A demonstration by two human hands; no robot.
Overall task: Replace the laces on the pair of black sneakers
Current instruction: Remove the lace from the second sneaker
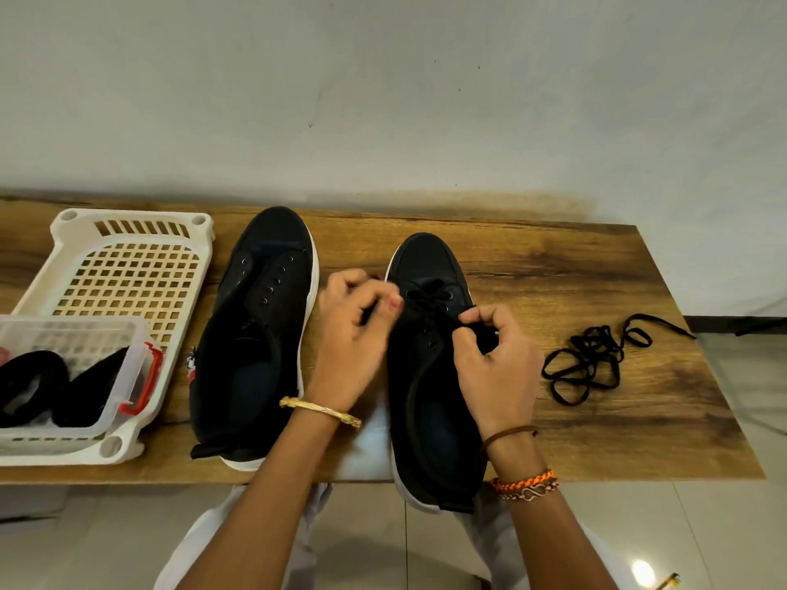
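Observation:
Two black sneakers with white soles lie on the wooden table (575,266), toes pointing away from me. The left sneaker (255,334) has bare eyelets and no lace. The right sneaker (430,376) carries a black lace (430,291) crossed through its upper eyelets near the toe. My left hand (353,334) pinches one end of that lace at the shoe's left side. My right hand (494,359) pinches the other end at the shoe's right side, over the lower eyelets. A loose black lace (596,355) lies tangled to the right of the shoes.
A white plastic basket (127,232) sits at the table's left. A clear plastic box (132,347) with red clips rests in it and holds black material. The right sneaker's heel overhangs the table's near edge. A grey wall stands behind the table.

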